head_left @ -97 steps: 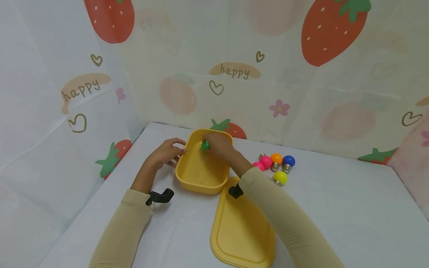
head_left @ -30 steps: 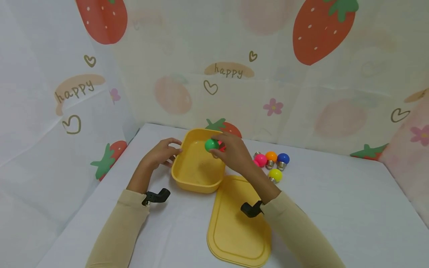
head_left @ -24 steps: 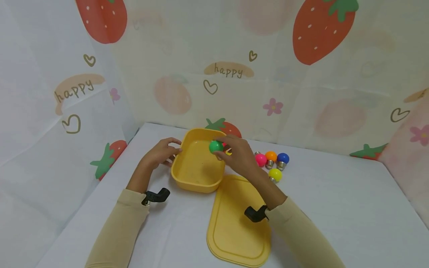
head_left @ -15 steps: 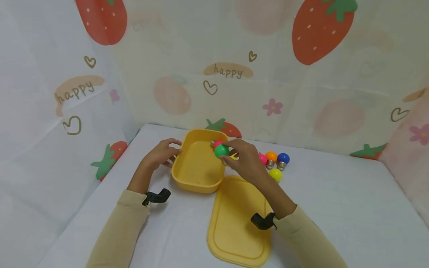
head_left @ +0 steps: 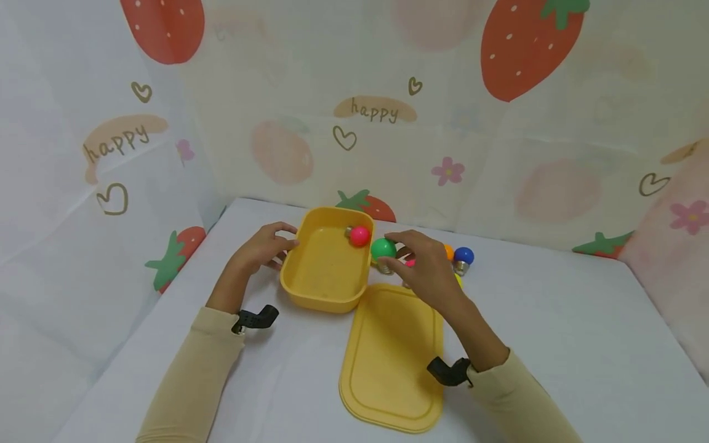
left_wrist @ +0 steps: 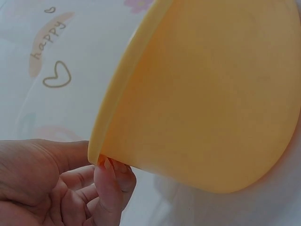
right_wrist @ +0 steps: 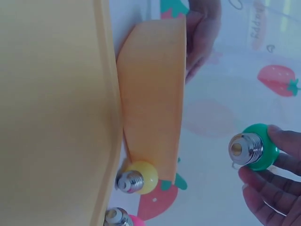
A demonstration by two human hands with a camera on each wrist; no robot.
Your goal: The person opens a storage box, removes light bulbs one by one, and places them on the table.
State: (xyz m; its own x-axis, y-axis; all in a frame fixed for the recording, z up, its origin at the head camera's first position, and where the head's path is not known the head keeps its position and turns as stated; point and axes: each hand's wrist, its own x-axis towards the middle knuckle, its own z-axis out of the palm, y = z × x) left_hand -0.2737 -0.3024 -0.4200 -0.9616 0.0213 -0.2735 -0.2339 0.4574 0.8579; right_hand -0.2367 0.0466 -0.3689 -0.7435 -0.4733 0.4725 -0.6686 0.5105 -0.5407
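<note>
A yellow plastic box (head_left: 327, 304) stands open at the back left of the table, with a pink light bulb (head_left: 359, 236) lying inside its far right corner. At the box's left rim, my left hand (head_left: 267, 247) pinches the edge between thumb and fingers, which the left wrist view shows closely. Just right of the box, my right hand (head_left: 429, 267) holds a green light bulb (head_left: 383, 250) by its globe between thumb and fingertips. Its metal screw base (right_wrist: 244, 148) points away from the palm in the right wrist view.
A yellow lid (head_left: 393, 363) lies in front of the box. Right of the box are a blue bulb (head_left: 463, 256), an orange bulb (head_left: 448, 252) and pink and yellow ones partly behind my right hand. Another yellow bulb (right_wrist: 143, 178) sits close against the box wall.
My right hand has lifted the green bulb out of the box and carried it right, past the rim. The pink bulb inside has come into full view. My left hand stays at the rim.
</note>
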